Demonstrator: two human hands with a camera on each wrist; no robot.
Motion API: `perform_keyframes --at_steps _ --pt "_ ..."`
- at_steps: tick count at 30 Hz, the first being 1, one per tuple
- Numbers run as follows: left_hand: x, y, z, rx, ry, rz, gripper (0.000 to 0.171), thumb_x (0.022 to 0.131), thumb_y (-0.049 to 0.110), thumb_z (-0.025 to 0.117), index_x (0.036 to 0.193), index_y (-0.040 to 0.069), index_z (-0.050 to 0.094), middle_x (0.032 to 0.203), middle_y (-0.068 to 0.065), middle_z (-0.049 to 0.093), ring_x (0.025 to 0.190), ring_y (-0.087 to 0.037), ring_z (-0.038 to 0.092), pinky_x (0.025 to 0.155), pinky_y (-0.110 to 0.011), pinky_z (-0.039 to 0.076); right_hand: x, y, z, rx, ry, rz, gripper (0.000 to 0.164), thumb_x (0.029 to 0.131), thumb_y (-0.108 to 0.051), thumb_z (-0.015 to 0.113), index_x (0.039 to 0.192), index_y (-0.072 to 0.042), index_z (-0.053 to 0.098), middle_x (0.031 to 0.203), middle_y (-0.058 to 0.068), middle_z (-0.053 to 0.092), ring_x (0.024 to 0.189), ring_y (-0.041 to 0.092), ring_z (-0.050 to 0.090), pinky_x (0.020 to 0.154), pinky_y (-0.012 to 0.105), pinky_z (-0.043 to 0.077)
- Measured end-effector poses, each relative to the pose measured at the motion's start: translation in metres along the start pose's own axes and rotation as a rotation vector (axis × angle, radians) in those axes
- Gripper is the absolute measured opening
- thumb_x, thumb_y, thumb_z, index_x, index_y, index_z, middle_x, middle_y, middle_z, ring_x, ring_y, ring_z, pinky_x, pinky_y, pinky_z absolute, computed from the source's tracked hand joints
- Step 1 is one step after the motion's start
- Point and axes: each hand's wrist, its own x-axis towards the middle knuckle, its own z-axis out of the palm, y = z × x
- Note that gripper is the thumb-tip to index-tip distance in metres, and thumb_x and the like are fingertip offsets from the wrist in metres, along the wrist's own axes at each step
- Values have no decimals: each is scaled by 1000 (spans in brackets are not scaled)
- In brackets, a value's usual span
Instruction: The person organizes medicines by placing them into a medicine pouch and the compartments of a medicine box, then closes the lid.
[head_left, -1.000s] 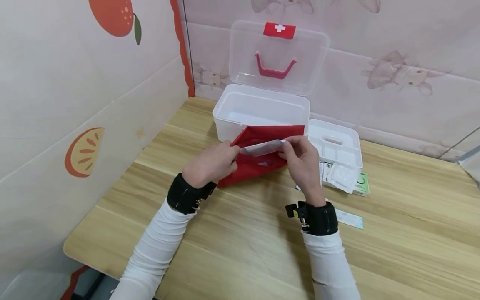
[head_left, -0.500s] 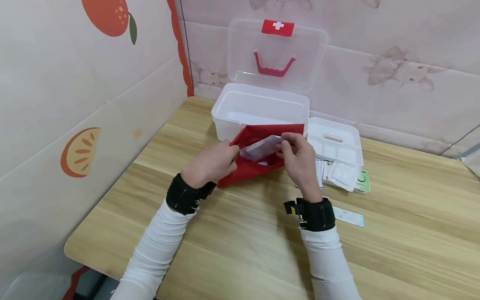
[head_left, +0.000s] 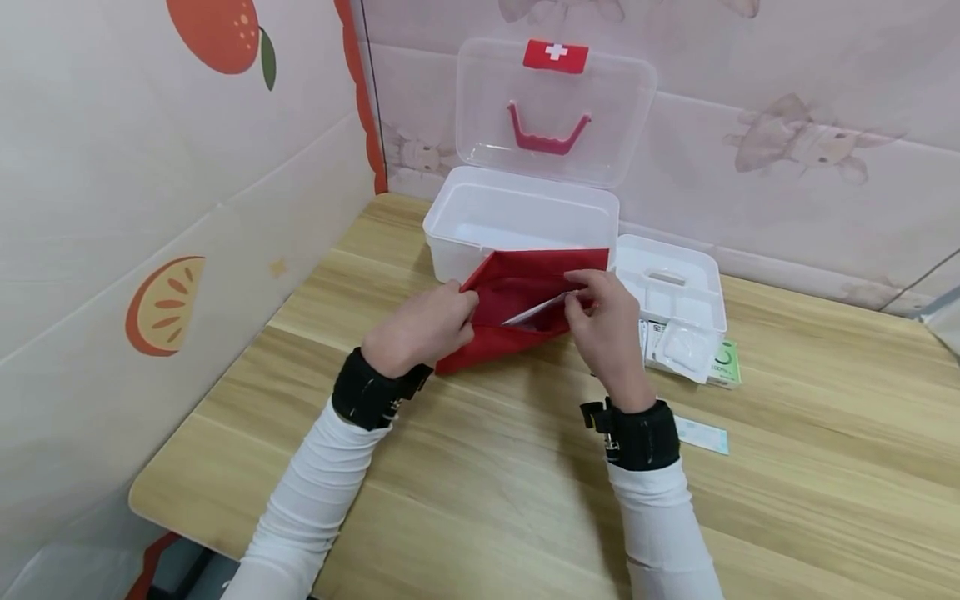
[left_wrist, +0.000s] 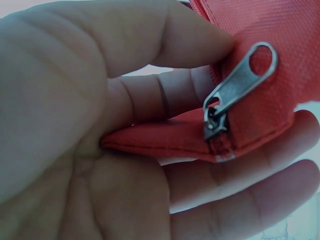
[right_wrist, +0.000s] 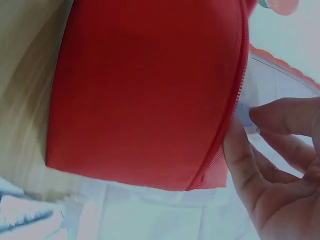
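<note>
A red zippered pouch (head_left: 480, 352) stands with its mouth unzipped and spread. My left hand (head_left: 420, 329) grips its left end. In the left wrist view, the cloth lies between thumb and fingers beside the metal zipper pull (left_wrist: 239, 80). At the right side of the mouth, my right hand (head_left: 609, 337) pinches a thin, flat white packet (head_left: 537, 309) between thumb and fingers. The packet slants down into the pouch, its lower part inside. From the right wrist, only a small bluish piece of the packet (right_wrist: 244, 114) shows past the zipper edge.
Behind the pouch stands a clear plastic first-aid box (head_left: 448, 257), its lid (head_left: 480, 108) raised against the wall. To the right are a white compartment tray (head_left: 708, 287), a clear-wrapped white pack (head_left: 684, 354), a green-and-white box (head_left: 725, 365) and a pale blue strip (head_left: 702, 435).
The white packet has tilted from lying broad across the mouth to nearly edge-on, lower in the pouch. My right hand has shifted slightly; my left hand has stayed put.
</note>
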Motion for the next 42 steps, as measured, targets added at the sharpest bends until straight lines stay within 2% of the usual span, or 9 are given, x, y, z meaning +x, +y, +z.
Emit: perform_keyframes --at_steps 4,10,15,21,28,34,42 --pt "-1 0 -1 -4 -6 -4 6 92 6 55 95 2 59 88 -12 56 68 -20 58 61 -26 49 0 -1 2 -95 -13 -81 18 88 7 65 106 8 70 107 23 64 90 33 64 74 43 56" --pt "-2 -1 -2 -33 -21 -15 8 94 7 56 99 2 60 91 -12 58 72 -21 59 62 -26 51 -1 0 2 -258 -6 -139 11 89 2 68 98 6 73 97 21 67 93 37 59 80 45 51" --pt "-2 -1 -2 -49 -26 -25 8 94 8 57 100 3 60 92 -11 58 74 -21 59 64 -27 51 -2 5 4 -342 11 -145 12 92 -2 67 97 0 77 95 17 73 94 35 59 78 45 53" --pt "-3 -1 -2 -47 -8 -9 5 93 7 55 94 4 59 85 -11 57 67 -21 58 60 -27 49 -1 9 10 -419 -17 -145 14 91 -5 68 101 -3 78 95 14 75 94 34 60 75 44 55" --pt "-2 0 -2 -52 -13 -5 5 93 7 55 95 4 59 85 -11 58 66 -20 58 60 -26 50 -1 10 11 -491 -71 -141 15 91 -7 69 102 -2 78 100 16 74 97 35 58 80 43 55" --pt "-1 -2 -1 -59 -22 -3 5 93 6 55 94 4 59 84 -11 58 67 -20 58 61 -27 49 0 10 10 -517 -113 -196 16 92 -3 65 100 -1 78 100 20 71 98 40 58 85 45 50" --pt "0 -3 -2 -95 -49 -28 5 94 6 56 98 4 58 85 -10 59 70 -21 58 63 -26 50 -3 4 5 -462 -151 -159 28 91 1 56 113 -1 74 115 28 61 112 46 50 96 53 43"
